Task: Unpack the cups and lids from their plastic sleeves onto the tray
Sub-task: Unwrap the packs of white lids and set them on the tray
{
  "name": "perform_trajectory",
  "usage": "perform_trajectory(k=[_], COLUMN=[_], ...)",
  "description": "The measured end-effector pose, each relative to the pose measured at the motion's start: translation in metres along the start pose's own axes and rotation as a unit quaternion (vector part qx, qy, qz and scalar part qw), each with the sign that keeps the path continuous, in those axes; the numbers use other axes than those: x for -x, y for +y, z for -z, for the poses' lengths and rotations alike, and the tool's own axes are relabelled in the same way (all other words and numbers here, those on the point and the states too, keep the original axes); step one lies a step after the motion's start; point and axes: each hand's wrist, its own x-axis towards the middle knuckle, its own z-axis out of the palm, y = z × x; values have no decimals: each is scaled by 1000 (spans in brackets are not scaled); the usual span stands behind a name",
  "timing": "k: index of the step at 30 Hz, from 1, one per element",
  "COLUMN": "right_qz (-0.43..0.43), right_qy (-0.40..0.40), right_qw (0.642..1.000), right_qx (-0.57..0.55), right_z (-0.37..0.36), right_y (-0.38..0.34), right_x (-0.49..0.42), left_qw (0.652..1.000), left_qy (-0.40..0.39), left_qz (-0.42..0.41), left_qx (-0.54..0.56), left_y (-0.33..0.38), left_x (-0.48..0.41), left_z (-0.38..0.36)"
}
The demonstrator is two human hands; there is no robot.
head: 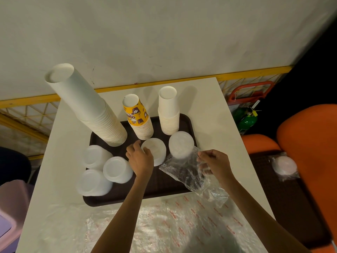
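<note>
Lying nearest: crumpled red-printed clear plastic wrap (pixel 182 225) on the white table (pixel 63 161), discarded.
Right hand (pixel 213 161): pinches a clear plastic sleeve (pixel 182 172) at one white lid stack (pixel 181 143), to strip it, we judge.
Left hand (pixel 140 157): fingers curl round the neighbouring white lid pile (pixel 157 152), steadying it.
Dark brown tray (pixel 164 187): lids in front, upturned paper cup stacks (pixel 168 110) behind, nothing to reach over.

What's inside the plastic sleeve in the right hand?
Nothing visible in the sleeve: the dark tray shows through it. Its far end overlaps the right lid stack; whether those lids sit inside is unclear. The right hand hides one edge.
</note>
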Motion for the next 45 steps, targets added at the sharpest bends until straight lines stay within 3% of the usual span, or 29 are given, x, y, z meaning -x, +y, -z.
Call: perform_trajectory(k=[12,42,45], right_qz=[2,0,-2], right_qy=[8,16,16], right_qw=[1000,1000,1000], right_qx=[19,16,10], right_z=[5,8,8], right_y=[-1,-4,-5], right_x=[-1,1,2], left_qw=[985,982,987], left_qy=[-131,-103,-85], left_qz=[-47,-87,-99], left_qx=[-99,-134,-97], left_y=[4,-1,2], left_x=[-4,3,9], left_z=[-21,-21,-11])
